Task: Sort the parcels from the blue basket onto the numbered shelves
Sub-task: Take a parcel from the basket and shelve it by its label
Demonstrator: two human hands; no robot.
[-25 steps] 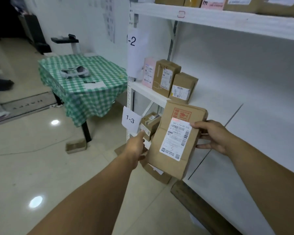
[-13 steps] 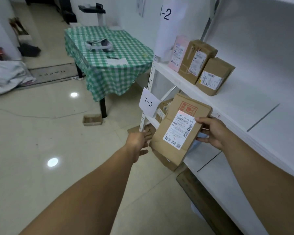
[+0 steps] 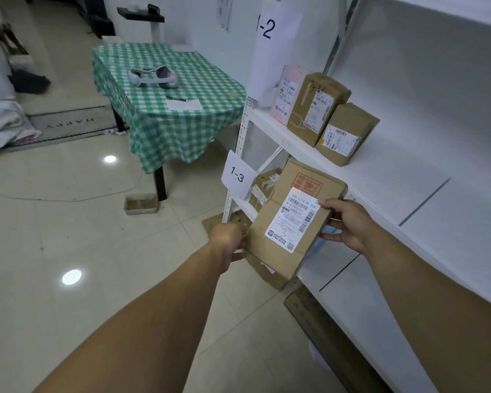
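I hold a flat brown cardboard parcel [image 3: 291, 219] with a white label marked 3, tilted in front of the white shelf unit. My right hand [image 3: 345, 224] grips its right edge, thumb on the label. My left hand [image 3: 229, 240] holds its lower left edge. A paper tag reading 1-3 [image 3: 236, 175] hangs on the shelf post beside the parcel, and a small brown parcel [image 3: 262, 190] stands on that shelf behind it. The shelf above, tagged 1-2 [image 3: 265, 28], carries a pink parcel [image 3: 285, 95] and two brown ones [image 3: 318, 107]. The blue basket is out of view.
A table with a green checked cloth [image 3: 167, 109] stands left of the shelves, with a headset and paper on it. A small cardboard tray [image 3: 141, 204] lies on the tiled floor by the table leg. More cardboard [image 3: 267, 272] lies on the floor under the held parcel.
The view has tilted down and moved closer to the shelves. The parcel, held in both hands, has come lower, from the 1-2 shelf level to the 1-3 shelf level.
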